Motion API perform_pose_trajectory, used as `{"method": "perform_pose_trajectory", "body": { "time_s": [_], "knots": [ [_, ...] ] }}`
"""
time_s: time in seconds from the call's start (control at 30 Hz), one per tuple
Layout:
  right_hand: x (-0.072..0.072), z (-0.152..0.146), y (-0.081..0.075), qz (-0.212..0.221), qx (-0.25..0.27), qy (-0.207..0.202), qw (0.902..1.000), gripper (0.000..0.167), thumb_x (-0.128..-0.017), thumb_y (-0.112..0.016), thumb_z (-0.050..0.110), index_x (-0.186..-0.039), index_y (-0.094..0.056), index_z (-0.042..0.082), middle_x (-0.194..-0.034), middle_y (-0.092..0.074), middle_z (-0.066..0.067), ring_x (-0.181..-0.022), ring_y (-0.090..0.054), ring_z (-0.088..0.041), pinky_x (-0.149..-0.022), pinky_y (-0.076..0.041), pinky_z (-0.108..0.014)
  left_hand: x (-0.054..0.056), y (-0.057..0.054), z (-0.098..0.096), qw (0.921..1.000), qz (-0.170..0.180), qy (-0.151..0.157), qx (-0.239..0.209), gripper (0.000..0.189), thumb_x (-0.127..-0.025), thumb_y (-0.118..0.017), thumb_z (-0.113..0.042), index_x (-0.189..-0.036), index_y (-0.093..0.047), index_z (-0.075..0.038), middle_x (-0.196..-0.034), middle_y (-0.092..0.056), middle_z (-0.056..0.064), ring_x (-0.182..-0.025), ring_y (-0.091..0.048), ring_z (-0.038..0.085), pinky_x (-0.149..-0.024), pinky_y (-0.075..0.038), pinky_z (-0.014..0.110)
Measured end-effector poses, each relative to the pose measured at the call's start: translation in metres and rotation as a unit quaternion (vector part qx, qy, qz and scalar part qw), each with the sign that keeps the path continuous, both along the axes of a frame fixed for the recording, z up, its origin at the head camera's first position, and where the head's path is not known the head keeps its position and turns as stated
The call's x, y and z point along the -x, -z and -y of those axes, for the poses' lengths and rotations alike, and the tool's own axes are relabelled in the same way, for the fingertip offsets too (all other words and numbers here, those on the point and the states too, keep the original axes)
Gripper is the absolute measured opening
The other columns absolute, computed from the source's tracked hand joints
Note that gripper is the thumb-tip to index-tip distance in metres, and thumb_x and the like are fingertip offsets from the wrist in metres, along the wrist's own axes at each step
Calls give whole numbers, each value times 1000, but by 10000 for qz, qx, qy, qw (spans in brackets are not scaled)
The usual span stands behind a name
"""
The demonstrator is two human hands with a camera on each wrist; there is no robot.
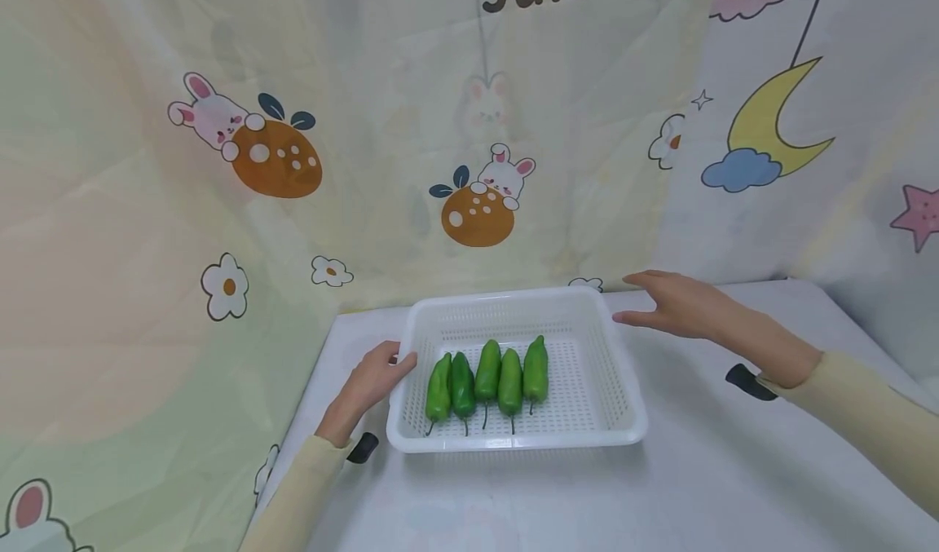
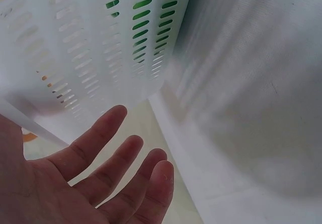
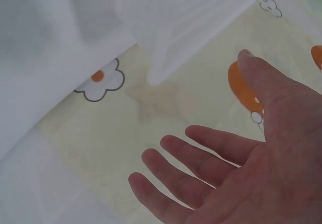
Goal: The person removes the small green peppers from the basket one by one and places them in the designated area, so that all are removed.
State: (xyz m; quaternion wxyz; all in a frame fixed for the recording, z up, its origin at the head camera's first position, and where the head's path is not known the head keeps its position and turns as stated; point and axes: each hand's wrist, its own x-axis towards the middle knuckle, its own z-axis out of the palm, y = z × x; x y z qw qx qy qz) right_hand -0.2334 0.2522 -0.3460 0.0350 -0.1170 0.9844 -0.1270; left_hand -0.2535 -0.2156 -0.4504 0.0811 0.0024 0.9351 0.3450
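Note:
A white plastic basket (image 1: pixel 513 442) with slotted walls sits on the table. Several green peppers (image 1: pixel 487 373) lie side by side in it, left of its middle, stems toward the near side. At the basket's left rim is my left hand (image 1: pixel 370 381), its thumb by the edge. The left wrist view has the fingers of this hand (image 2: pixel 95 183) loosely extended below the basket wall (image 2: pixel 75 48), not curled round it. My right hand (image 1: pixel 678 303) is held off the basket's right side, fingers and thumb spread, holding nothing. Spread fingers also show on this hand (image 3: pixel 226 173) in the right wrist view.
A white cloth covers the table (image 1: pixel 734 470) under the basket. Behind it hangs a patterned curtain (image 1: pixel 389 128) with rabbits, flowers and a moon, close to the table's back edge. Another sheet of cloth (image 1: pixel 110 291) hangs along the left side.

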Motion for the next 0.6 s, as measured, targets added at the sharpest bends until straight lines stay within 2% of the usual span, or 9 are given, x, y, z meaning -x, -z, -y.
{"method": "perform_pose_trajectory", "body": {
  "time_s": [0.3, 0.6],
  "knots": [
    [3, 21, -8, -2, -114, -172, 9998, 96, -84, -65, 70, -148, -46, 1, -150, -46, -28, -135, -47, -50, -101, -47, -66, 0, 2, 1, 9999, 49, -21, -119, 52, -99, -57, -45, -135, -55, -8, -122, -64, 13, -87, -69, 19, -70, -63, 36],
    [8, 42, -6, -102, -115, -479, 9987, 83, -87, -71, 58, -145, -50, 2, -144, -54, -25, -130, -55, -45, -100, -51, -62, 2, 4, 1, 9998, 81, -24, -193, 54, -98, -57, -47, -136, -54, -8, -122, -64, 13, -84, -69, 18, -68, -63, 35]
  ]
}}
